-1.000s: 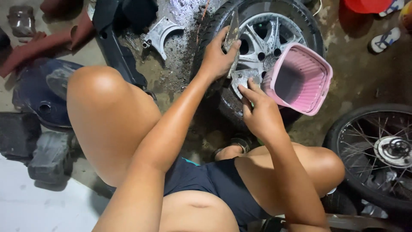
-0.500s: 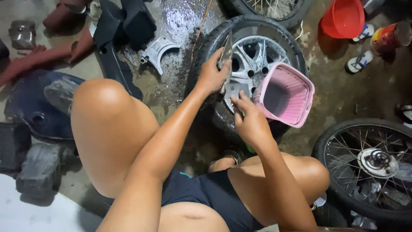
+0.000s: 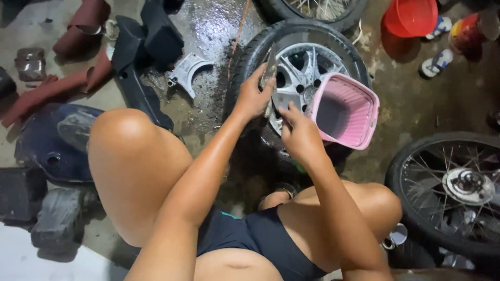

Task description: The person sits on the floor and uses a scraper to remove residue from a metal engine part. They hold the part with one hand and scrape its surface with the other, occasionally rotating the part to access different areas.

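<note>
A motorcycle wheel (image 3: 299, 47) with a black tyre and silver alloy spokes lies flat on the wet concrete in front of me. My left hand (image 3: 253, 96) rests on the wheel's near left side and grips a thin, dark flat tool (image 3: 269, 70) that stands up against the rim. My right hand (image 3: 299, 132) is just to its right, fingers curled at the spokes; what it holds is hidden. A pink plastic basket (image 3: 364, 125) sits tilted on the wheel's right side, touching my right hand's far edge. My bare knees frame the view.
A spoked wheel (image 3: 453, 192) lies at the right, another wheel (image 3: 312, 8) at the top. A red basin (image 3: 411, 15) and sandals (image 3: 435, 62) sit at the upper right. Dark and maroon body panels (image 3: 78, 78), a silver bracket (image 3: 187, 73) and black parts lie to the left.
The view has shifted, so the wheel and basket now sit lower and more central. Both hands stay at the rim, the left still on the flat tool.
</note>
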